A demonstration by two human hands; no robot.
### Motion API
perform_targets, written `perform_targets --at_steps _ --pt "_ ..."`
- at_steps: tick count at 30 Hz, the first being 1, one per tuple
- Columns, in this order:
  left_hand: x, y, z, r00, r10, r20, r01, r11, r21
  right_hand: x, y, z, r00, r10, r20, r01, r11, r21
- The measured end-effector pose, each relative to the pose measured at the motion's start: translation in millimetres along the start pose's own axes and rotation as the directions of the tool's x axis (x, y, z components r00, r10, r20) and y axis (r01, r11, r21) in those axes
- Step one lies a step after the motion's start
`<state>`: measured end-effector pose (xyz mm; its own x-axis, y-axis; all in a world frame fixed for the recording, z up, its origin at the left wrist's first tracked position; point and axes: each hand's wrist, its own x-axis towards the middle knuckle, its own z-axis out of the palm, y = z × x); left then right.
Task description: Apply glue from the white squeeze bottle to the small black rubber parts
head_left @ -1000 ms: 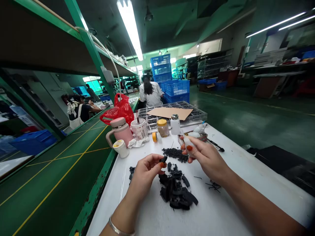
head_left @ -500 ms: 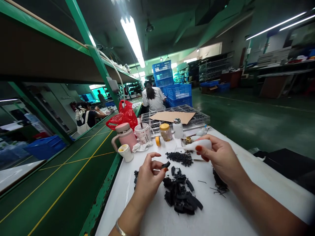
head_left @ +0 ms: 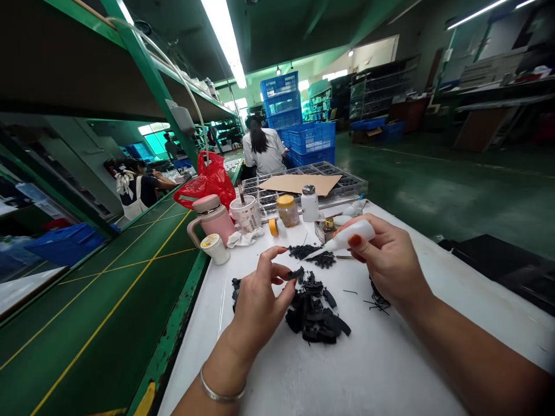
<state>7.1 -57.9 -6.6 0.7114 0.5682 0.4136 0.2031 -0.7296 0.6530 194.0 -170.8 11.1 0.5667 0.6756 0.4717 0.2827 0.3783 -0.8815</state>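
Note:
Between the thumb and fingers of my left hand (head_left: 260,292) is a small black part (head_left: 296,273). My right hand (head_left: 388,257) grips a white squeeze bottle (head_left: 353,234), its thin nozzle slanting down to the left, with the tip a little above and right of the black part. Below my left fingertips lies a heap of curved black pieces (head_left: 318,318) on the white tabletop (head_left: 299,378). A pile of tiny black bits (head_left: 321,258) sits behind the nozzle. Thin black pins (head_left: 377,301) lie under my right hand.
Along the back stand a pink mug (head_left: 214,219), a patterned cup (head_left: 246,214), a yellow-lidded jar (head_left: 287,210) and a white bottle (head_left: 309,203). Behind them cardboard (head_left: 299,184) covers a compartment tray. A green conveyor (head_left: 117,300) runs left. Two co-workers sit further off.
The squeeze bottle has tipped nozzle-down, its tip now close to the black part in my left hand. The camera view has shifted slightly, so the table items appear higher.

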Motion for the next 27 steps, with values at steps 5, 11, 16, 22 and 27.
perform_targets --at_steps 5,11,16,22,27 --pt "-1.5 2.5 -0.2 1.0 0.028 0.004 -0.028 0.998 0.057 -1.2 -1.0 2.8 0.999 -0.005 0.045 0.008 0.998 -0.058" --pt "-2.2 4.0 -0.1 0.999 0.045 -0.004 -0.045 0.999 0.025 -3.5 -3.3 6.6 0.997 0.018 0.08 -0.01 0.996 -0.092" --pt "-2.8 4.4 0.0 0.999 0.048 -0.007 -0.048 0.999 0.001 -3.8 -3.5 7.6 0.997 0.021 0.076 -0.013 0.994 -0.107" --pt "-2.8 3.9 -0.7 0.997 0.071 -0.009 -0.07 0.998 0.003 -2.7 -1.6 7.8 0.997 0.032 0.075 -0.024 0.995 -0.096" --pt "-2.5 4.9 -1.2 0.997 0.076 0.003 -0.076 0.995 0.057 -2.6 -1.2 6.9 0.997 0.029 0.075 -0.024 0.997 -0.075"
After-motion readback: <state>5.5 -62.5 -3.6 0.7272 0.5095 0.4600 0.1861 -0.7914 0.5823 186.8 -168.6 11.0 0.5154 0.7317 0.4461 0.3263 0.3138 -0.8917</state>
